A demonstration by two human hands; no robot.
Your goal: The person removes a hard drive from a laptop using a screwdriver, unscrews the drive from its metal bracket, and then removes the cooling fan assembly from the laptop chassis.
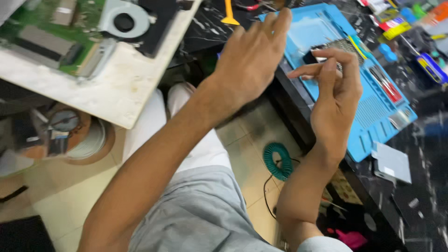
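- Your left hand [249, 58] hangs in the air over the near edge of the black marbled worktop [420, 154], released and flat, fingers together and stretched toward the blue rubber work mat [373, 121]; it grasps nothing.
- Your right hand [336, 88] is raised just above that mat, fingers curled, thumb and forefinger pinched close together. Whether something tiny sits in that pinch, you cannot tell from here.
- Just behind your right fingertips, on the mat, lies a small dark rectangular part [309, 58] beside a flat speckled grey piece [343, 45].
- A pair of red-handled tweezers [386, 85] rests in the mat's right-hand tray section, near your right hand.
- An orange plastic pry tool [229, 14] lies on the worktop beyond your left hand.
- Far left, a green circuit board with a round grey cooling fan [122, 19] sits on a white stone slab [112, 93], well apart from both hands.
- A white square card [393, 162] lies on the worktop just beside the mat's near corner.
- Below, a coiled teal cable [276, 161] rests on the tiled floor between your knee and the bench.
- Coloured small tools [431, 65] crowd the top right corner, blurred.
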